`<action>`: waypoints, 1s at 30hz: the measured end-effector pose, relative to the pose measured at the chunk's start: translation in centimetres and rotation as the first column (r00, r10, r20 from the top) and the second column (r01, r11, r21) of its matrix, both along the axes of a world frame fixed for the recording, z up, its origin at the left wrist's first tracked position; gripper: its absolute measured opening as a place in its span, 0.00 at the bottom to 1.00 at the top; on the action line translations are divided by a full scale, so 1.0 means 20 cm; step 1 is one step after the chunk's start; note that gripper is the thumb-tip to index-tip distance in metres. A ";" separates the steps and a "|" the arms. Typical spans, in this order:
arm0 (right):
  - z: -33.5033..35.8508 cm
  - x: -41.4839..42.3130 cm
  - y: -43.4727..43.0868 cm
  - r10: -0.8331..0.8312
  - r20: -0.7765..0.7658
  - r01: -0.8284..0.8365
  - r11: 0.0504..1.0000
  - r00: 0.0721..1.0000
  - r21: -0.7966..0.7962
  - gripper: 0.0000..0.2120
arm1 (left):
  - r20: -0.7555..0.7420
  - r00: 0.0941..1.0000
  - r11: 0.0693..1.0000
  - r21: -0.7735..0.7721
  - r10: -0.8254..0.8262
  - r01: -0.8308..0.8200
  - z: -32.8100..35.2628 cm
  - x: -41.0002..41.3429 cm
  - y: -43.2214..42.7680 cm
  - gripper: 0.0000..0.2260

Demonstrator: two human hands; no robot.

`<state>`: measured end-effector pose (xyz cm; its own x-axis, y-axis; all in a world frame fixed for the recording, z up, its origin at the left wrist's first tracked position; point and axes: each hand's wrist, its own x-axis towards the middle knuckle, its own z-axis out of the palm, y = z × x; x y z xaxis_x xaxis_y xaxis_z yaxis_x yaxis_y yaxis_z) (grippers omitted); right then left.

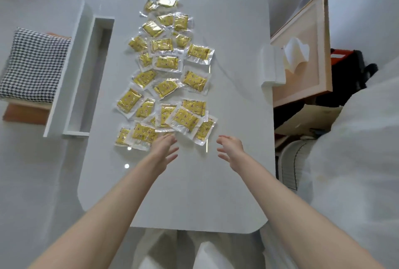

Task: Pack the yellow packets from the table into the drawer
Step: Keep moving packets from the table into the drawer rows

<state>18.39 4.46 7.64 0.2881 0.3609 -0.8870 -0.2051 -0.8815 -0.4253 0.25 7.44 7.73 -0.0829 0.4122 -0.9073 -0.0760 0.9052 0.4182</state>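
While the packets lie spread on the table, both hands hover near them; left hand and right hand have fingers loosely apart, holding nothing.

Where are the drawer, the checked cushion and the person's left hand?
drawer [91, 78], head view, its bare grey inside.
checked cushion [32, 65], head view, middle of the fabric.
left hand [163, 152], head view, middle of the hand.

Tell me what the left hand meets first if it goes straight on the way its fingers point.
Probably the tilted yellow foil packet in clear plastic at the pile's near edge, just beyond the left hand; the hand's height is unclear.
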 end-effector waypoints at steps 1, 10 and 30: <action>-0.08 -0.01 0.04 0.002 0.009 -0.001 1.000 1.000 -0.009 0.16 | 0.001 1.000 1.000 -0.006 0.019 -0.019 -0.07 0.01 0.01 0.16; -0.63 -0.12 0.19 0.041 0.297 -0.047 0.999 0.954 0.015 0.24 | 0.001 0.988 0.986 -0.061 0.157 -0.156 -0.54 0.13 0.11 0.19; -0.50 -0.02 -0.02 -0.150 0.437 -0.011 0.939 0.887 0.345 0.03 | -0.344 0.921 0.933 0.357 0.183 -0.052 -0.60 0.00 0.00 0.11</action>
